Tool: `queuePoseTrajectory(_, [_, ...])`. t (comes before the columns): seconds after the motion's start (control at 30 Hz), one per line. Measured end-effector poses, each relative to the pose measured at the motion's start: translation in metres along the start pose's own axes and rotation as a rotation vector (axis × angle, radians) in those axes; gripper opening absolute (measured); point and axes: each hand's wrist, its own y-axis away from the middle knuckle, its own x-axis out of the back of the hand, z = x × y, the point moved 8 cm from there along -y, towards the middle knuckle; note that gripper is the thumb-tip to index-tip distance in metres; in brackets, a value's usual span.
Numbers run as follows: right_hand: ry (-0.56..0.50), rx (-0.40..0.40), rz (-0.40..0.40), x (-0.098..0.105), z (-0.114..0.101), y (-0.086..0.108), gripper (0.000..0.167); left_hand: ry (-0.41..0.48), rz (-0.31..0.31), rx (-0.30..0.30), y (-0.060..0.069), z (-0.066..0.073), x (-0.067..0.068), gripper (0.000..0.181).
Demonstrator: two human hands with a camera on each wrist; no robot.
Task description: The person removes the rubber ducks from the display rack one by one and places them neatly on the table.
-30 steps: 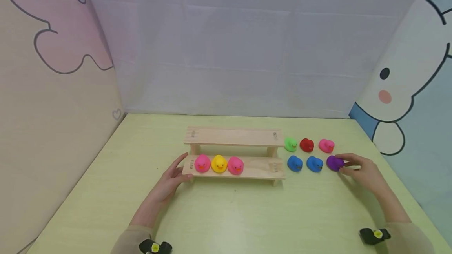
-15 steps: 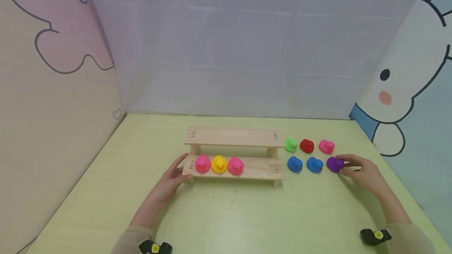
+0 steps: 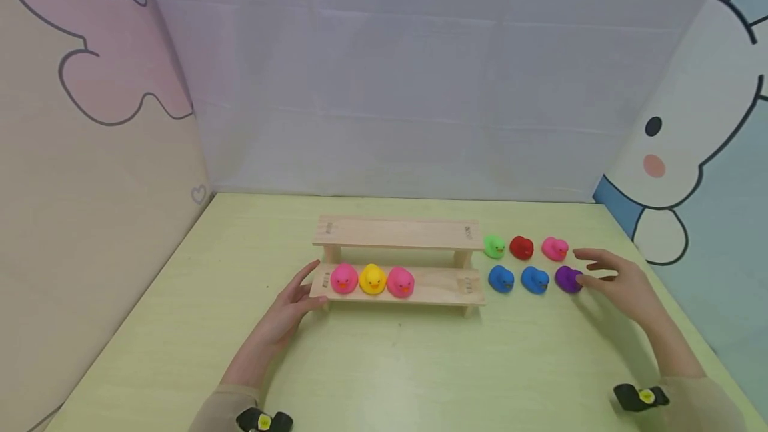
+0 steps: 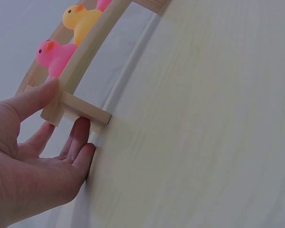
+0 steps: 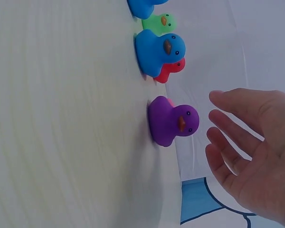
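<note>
The left hand (image 3: 288, 309) grips the left end of the lower wooden shelf (image 3: 444, 285); in the left wrist view its thumb (image 4: 38, 97) lies on the board, fingers below near the leg (image 4: 85, 109). On that shelf sit a pink duck (image 3: 344, 279), a yellow duck (image 3: 373, 279) and another pink duck (image 3: 400, 282). The right hand (image 3: 627, 289) is just right of a purple duck (image 3: 568, 279). In the right wrist view a gap separates its relaxed fingers (image 5: 223, 123) from the purple duck (image 5: 168, 121), which stands upright on the table.
Left of the purple duck are two blue ducks (image 3: 501, 279). Behind them stand a green duck (image 3: 495, 246), a red duck (image 3: 521, 247) and a pink duck (image 3: 555, 249). The upper shelf (image 3: 396, 232) is behind the lower one. A pale wall covering (image 3: 396, 85) rises behind the table.
The right hand has let go of the purple duck, its fingers spreading and moving slightly back and to the right. The left hand and shelf have not visibly moved.
</note>
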Motion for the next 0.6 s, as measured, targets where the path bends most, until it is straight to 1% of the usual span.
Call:
queuePoseTrajectory(0.23, [-0.017,-0.008,0.036,0.004,-0.023,-0.001,0.049,0.002,-0.005,-0.001,0.0,0.0,0.0,0.075])
queuePoseTrajectory(0.37, [-0.035,-0.006,0.081,0.006,-0.037,0.0,0.047,0.0,-0.004,-0.001,0.0,0.0,0.0,0.075])
queuePoseTrajectory(0.6, [-0.071,0.024,0.145,-0.001,-0.064,0.0,0.044,-0.002,-0.008,-0.007,0.0,-0.001,0.0,0.077])
